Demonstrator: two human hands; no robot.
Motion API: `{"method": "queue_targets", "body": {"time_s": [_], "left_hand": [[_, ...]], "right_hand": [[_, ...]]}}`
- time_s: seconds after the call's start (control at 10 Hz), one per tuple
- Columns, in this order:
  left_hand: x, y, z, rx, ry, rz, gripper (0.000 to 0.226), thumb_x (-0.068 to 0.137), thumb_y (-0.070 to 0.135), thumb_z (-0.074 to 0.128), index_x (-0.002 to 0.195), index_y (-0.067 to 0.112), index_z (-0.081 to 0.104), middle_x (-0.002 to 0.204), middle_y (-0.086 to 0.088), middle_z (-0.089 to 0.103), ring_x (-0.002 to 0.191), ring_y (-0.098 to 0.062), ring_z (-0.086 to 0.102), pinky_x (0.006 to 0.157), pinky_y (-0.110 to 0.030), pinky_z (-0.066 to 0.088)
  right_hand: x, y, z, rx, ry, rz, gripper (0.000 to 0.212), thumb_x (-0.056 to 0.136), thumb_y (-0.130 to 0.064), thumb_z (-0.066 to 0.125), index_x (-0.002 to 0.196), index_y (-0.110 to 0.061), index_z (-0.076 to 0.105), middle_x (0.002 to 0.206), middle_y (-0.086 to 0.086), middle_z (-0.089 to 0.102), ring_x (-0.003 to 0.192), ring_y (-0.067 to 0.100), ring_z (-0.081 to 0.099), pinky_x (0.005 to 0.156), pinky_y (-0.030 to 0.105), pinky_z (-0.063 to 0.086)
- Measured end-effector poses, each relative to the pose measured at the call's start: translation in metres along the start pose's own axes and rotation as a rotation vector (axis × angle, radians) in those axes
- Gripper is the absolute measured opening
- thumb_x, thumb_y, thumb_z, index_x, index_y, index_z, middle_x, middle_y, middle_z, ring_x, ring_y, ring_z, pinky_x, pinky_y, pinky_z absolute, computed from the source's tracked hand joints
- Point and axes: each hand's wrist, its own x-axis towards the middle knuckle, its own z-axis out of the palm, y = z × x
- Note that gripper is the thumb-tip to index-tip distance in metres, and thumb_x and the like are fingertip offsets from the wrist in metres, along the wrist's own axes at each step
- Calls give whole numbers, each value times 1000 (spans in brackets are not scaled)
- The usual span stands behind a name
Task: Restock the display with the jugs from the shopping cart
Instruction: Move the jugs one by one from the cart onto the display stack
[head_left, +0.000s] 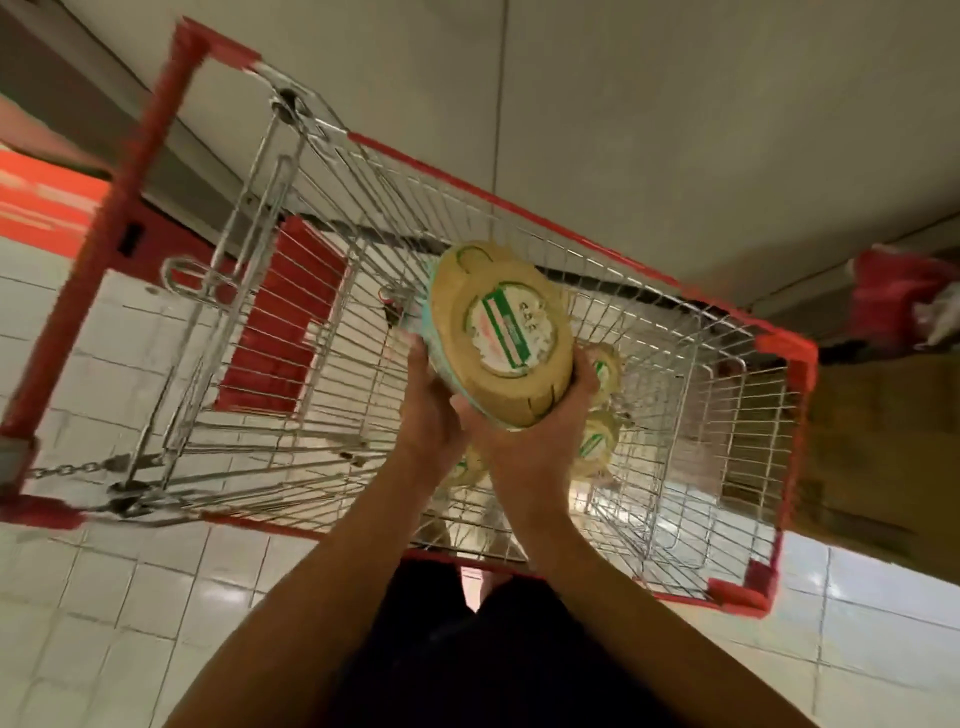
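Note:
I look down into a wire shopping cart (675, 405) with red trim. Both hands lift one yellowish jug (501, 332) with a round white and green label above the basket. My left hand (434, 410) grips its left lower side. My right hand (540, 441) cups it from below and from the right. More jugs of the same kind (597, 447) lie in the cart under my hands, partly hidden by my arms and the lifted jug.
The cart's red handle (130, 218) and folded child seat (280, 322) are on the left. A grey display base runs behind the cart. A cardboard box (878, 441) stands right of the cart, with a red object (898, 296) above it. The floor is white tile.

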Motion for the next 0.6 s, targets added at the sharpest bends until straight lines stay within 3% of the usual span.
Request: {"method": "queue_targets", "body": {"time_s": [0.1,0.2,0.3,0.4,0.5,0.6], "left_hand": [[-23,-6,8,46,5,-44,80,107,62,11,153,7,46,151,-24,52,141,-43,48,117,-59,39],[-49,7,8,80,-110,-42,81,109,41,-3,132,13,70,125,-12,73,119,-34,65,93,-44,58],[-72,26,-3,116,-328,4,93,100,33,-15,135,1,66,133,-20,69,125,-33,64,105,-43,52],[-83,42,9,245,-428,-240,72,112,20,13,107,27,84,108,8,80,102,-1,73,88,-18,56],[-111,61,20,355,-653,-193,45,50,51,101,68,14,84,74,8,79,72,10,71,70,-6,53],[-122,79,23,212,-694,-398,40,43,13,107,64,-3,78,69,5,77,66,16,67,68,4,44]], "right_hand": [[-31,-8,-22,22,-69,-29,103,67,-51,92,151,-36,33,147,-8,47,139,15,51,102,20,52],[-35,-16,-61,29,-264,-207,60,100,-57,54,147,-21,44,144,3,50,136,24,52,109,40,50],[-3,-29,-93,-1,-353,-275,43,103,-22,56,144,-14,48,142,3,52,136,23,54,113,50,48],[26,-53,-107,-151,-503,-303,74,85,4,69,152,-14,43,149,2,48,144,13,47,122,40,39],[31,-67,-109,-156,-647,-275,65,83,9,77,139,-9,52,138,2,60,132,15,59,116,36,45],[13,-65,-116,-152,-660,-171,45,86,10,77,119,-18,64,108,-18,73,104,0,69,95,22,54]]}}
